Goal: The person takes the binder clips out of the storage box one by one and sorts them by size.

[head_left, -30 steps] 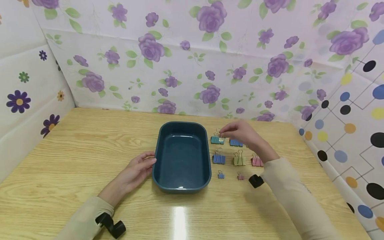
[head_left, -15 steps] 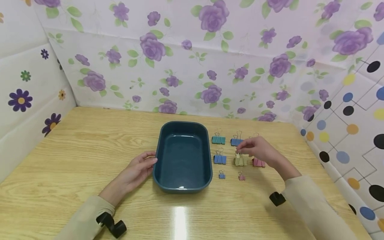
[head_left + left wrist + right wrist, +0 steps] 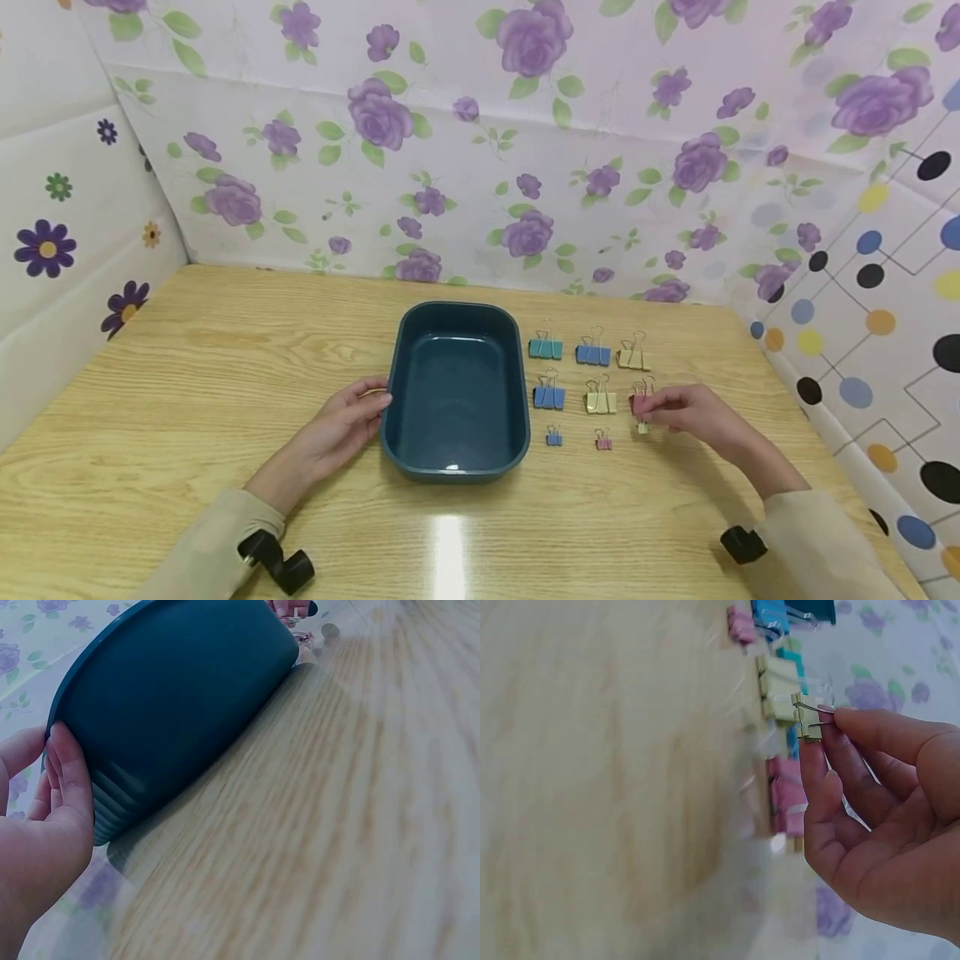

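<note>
A dark teal rectangular tray (image 3: pixel 453 477) stands mid-table. My left hand (image 3: pixel 348 429) holds its left edge, with a fingertip at the rim and other fingers against the outer wall (image 3: pixel 180 697). Between thumb and fingertips, my right hand (image 3: pixel 693 417) pinches a small yellow binder clip (image 3: pixel 808 716) by its wire handles. In the head view this clip hangs in front of a pink binder clip (image 3: pixel 639 403), which my fingers partly cover. Left of that hand sit a yellow binder clip (image 3: pixel 601 402), a blue binder clip (image 3: pixel 549 397) and a small pink binder clip (image 3: pixel 603 443).
A teal binder clip (image 3: pixel 545 349), a blue one (image 3: pixel 593 355) and a yellow one (image 3: pixel 634 359) form the back row. A small blue clip (image 3: pixel 554 439) lies beside the tray. Flowered cloth (image 3: pixel 450 167) rises behind the wooden table (image 3: pixel 262 333).
My right hand has moved from the back row beside the tray, rightward and nearer, to the front right of the clips. My left hand has stayed at the tray.
</note>
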Available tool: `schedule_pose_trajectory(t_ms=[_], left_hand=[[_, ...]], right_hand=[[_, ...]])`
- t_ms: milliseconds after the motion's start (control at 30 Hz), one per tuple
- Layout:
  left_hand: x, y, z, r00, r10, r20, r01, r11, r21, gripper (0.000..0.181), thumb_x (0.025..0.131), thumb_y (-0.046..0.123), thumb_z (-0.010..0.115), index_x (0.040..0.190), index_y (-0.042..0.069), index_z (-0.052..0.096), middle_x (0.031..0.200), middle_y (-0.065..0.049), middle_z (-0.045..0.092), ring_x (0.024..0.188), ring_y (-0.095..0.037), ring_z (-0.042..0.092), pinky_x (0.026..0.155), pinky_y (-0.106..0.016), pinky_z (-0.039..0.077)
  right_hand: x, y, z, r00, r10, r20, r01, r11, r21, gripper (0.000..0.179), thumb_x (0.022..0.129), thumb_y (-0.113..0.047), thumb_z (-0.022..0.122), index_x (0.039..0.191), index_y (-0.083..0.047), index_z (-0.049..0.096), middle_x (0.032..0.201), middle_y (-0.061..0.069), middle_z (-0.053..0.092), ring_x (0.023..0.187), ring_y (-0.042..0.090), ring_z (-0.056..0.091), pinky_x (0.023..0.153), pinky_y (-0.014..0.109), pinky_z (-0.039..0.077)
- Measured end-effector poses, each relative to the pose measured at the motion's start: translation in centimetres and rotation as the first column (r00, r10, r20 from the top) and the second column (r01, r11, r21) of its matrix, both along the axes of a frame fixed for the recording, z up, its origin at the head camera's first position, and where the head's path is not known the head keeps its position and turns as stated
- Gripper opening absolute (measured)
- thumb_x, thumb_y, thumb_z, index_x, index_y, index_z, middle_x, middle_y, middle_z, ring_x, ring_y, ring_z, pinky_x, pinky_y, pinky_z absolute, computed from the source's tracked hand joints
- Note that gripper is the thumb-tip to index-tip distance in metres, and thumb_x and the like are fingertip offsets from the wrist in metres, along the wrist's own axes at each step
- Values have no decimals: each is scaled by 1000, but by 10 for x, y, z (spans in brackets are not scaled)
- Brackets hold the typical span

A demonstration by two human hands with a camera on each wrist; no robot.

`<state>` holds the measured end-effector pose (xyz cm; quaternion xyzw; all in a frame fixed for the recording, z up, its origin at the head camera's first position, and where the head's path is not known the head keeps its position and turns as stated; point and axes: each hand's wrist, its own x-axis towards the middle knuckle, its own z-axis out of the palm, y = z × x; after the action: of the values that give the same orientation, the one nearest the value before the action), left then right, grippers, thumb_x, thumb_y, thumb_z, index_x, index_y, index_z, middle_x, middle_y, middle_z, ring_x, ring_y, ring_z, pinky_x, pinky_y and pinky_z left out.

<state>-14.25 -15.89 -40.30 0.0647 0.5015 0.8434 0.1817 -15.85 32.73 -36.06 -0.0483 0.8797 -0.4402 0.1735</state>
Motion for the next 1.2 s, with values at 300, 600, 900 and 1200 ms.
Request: schedule_pose_trajectory(t_ms=[300,600,900,1200], left_hand=[[0,0,-1,1000,-12,-14,12,1000,-12,14,98,-3,48,111,2,47,100,-4,60,90,-11,59,80,-22,49],[1,0,-1,1000,-8,-6,8,1000,-4,14,98,-4,48,111,1,48,100,-5,60,91,-11,58,80,-23,49],[1,1,0,1000,-7,-5,7,1000,-6,14,98,-3,47,112,1,48,101,-5,59,91,-11,58,81,-23,49],[1,3,-1,1000,15,3,-15,1000,-8,10,99,-1,48,108,4,51,97,-3,60,88,-11,58,79,-23,49]], right_hand=[[8,19,-15,999,-39,25,39,999,-3,26,89,-20,70,104,2,69,104,9,67,82,19,58,68,32,49],[8,24,-19,999,-43,28,44,999,-23,23,89,-14,70,104,3,69,103,10,69,83,17,60,66,30,49],[10,24,-18,997,-46,56,50,996,-70,34,89,-17,71,113,7,63,102,10,69,88,17,64,69,31,52],[10,26,-17,997,-63,46,64,998,-27,44,89,-21,71,120,8,58,109,13,68,92,13,63,71,31,52]])
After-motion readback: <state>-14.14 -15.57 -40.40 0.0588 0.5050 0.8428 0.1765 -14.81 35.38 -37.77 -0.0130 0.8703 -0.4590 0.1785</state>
